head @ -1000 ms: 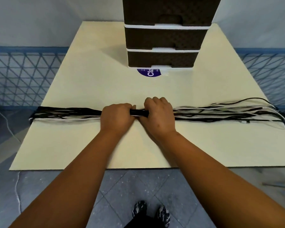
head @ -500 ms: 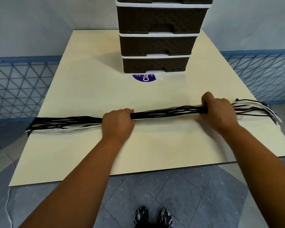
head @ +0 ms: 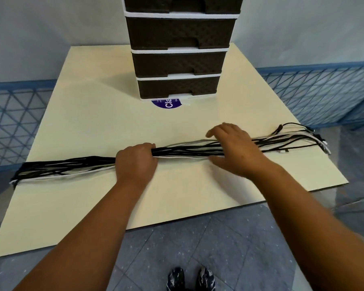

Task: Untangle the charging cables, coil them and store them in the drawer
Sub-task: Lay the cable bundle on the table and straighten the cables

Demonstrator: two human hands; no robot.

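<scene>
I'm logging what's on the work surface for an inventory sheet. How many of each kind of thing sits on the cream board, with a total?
Cable bundle, black, white and grey strands too many to separate: 1
Brown drawer unit, 4 drawer fronts in view, top cut off: 1
Purple round sticker: 1
Hands on the bundle, left hand and right hand: 2
Total: 5

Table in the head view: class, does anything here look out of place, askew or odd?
One thing: a purple round sticker pokes out from under the drawer unit, half hidden beneath its base. The cables lie in an orderly straight bundle across the table, and all visible drawers are shut.
</scene>
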